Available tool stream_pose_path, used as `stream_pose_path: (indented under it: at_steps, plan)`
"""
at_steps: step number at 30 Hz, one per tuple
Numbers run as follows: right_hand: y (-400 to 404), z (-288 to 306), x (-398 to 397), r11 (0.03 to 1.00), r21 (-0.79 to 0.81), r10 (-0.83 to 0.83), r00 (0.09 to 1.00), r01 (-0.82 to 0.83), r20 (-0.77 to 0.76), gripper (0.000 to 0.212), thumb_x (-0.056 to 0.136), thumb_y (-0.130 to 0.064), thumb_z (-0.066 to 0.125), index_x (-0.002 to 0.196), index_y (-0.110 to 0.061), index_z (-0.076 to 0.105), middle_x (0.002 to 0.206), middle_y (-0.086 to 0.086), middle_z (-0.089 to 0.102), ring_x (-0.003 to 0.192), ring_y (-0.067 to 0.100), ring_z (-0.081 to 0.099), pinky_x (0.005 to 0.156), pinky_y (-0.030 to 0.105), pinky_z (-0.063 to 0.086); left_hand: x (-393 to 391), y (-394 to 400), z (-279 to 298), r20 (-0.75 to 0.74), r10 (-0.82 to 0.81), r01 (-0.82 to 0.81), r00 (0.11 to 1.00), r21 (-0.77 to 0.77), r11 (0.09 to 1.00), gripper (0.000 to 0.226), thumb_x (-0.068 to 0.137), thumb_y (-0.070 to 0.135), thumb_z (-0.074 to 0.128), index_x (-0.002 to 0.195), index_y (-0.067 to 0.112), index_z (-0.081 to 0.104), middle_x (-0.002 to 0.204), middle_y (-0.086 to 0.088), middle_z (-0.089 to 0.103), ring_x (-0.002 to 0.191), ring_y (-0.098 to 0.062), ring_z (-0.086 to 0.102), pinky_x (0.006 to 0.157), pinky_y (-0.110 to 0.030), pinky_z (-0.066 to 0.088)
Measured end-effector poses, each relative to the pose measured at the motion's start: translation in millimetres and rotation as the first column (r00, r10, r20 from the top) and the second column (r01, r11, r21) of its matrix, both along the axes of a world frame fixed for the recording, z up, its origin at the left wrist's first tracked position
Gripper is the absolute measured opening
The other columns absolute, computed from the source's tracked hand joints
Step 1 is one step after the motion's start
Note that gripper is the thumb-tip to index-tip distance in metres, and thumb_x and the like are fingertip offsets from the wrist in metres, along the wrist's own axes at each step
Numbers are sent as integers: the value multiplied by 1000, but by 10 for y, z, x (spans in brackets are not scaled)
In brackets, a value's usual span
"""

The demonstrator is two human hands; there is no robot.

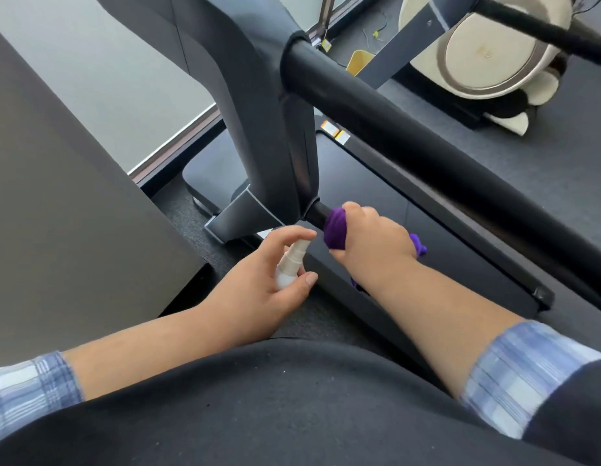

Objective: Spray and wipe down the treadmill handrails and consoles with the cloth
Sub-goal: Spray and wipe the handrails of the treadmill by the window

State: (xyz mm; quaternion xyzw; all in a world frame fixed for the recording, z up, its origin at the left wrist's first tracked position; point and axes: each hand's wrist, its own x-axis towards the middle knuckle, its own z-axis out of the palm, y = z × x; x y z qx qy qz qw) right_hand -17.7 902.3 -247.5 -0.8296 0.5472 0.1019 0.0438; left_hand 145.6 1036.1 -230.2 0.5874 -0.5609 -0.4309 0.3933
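The right hand has its fingers closed around a purple cloth, pressed over a short black handrail just beside the grey treadmill post. The left hand grips a small white spray bottle, fingers curled around it, close to the cloth.

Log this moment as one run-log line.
phase: wiping | right hand: purple cloth gripped around near handrail | left hand: holds white spray bottle | far handrail: untouched

Matt black handrail, soft purple cloth
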Motion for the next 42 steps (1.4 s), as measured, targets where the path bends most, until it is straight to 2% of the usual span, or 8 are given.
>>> stream_pose_path:
  at_steps: [7, 11, 16, 22, 27, 32, 36, 42]
  plan:
    - [-127, -35, 574, 999, 31, -38, 999, 38, 11, 45, 85, -41, 59, 120, -15, 47, 117, 8, 51, 105, 35, 59, 86, 46, 43, 8, -87, 29, 16, -31, 31, 999, 21, 999, 50, 91, 26, 65, 122, 54, 38, 80, 15, 60, 62, -11, 56, 63, -24, 49]
    - [-158, -67, 472, 997, 63, -54, 998, 52, 33, 31, 90, -23, 55, 119, -17, 46, 114, 8, 54, 103, 35, 61, 74, 42, 38, -151, -192, 99, 24, -122, 122, 992, -8, 992, 59, 92, 20, 66, 113, 66, 36, 82, 16, 60, 58, -7, 54, 59, -17, 46]
    - [-42, -30, 92, 998, 54, -27, 999, 25, 38, 36, 92, -27, 54, 125, -18, 42, 119, 10, 54, 108, 36, 59, 79, 42, 39, -457, -283, 158, 42, -260, 261, 965, -21, 965, 54, 89, 26, 65, 114, 64, 36, 80, 4, 61, 55, -27, 55, 56, -39, 51]
    - [263, -32, -572, 991, -99, -82, 996, 85, 34, 39, 89, -34, 60, 121, -23, 42, 108, 7, 55, 96, 33, 62, 72, 41, 38, -811, -345, 157, 83, -366, 369, 927, -27, 929, 48, 81, 46, 61, 117, 63, 34, 81, 7, 62, 58, -25, 59, 59, -46, 52]
    - [552, 102, -1223, 981, -153, -124, 992, 117, -36, 69, 81, -23, 75, 139, -24, 38, 116, 7, 55, 101, 32, 60, 82, 42, 44, -1062, -357, 127, 94, -432, 440, 897, -96, 893, 57, 88, 19, 67, 120, 57, 38, 86, 7, 62, 63, -20, 60, 64, -37, 50]
    - [774, 243, -1784, 967, -112, -238, 967, 227, -93, 81, 79, -22, 77, 146, -28, 32, 120, 5, 54, 101, 31, 57, 85, 43, 44, -1179, -314, 124, 82, -458, 464, 885, -89, 881, 56, 89, 19, 65, 117, 59, 37, 86, 7, 62, 63, -17, 61, 66, -33, 49]
    - [803, 529, -1645, 973, -45, -231, 963, 226, -136, 58, 75, -4, 66, 126, -19, 45, 112, 8, 53, 99, 34, 57, 76, 42, 41, -1236, -288, 150, 52, -446, 449, 894, -78, 890, 56, 89, 20, 66, 117, 59, 38, 89, 7, 62, 67, -18, 62, 68, -34, 50]
    - [771, 912, -1484, 992, -124, -22, 891, -39, -453, 32, 90, -13, 53, 120, -21, 59, 100, 3, 49, 100, 28, 55, 75, 38, 40, -1297, -234, 203, 39, -456, 458, 889, -59, 887, 54, 89, 22, 65, 115, 61, 39, 90, 9, 63, 69, -18, 63, 70, -34, 51]
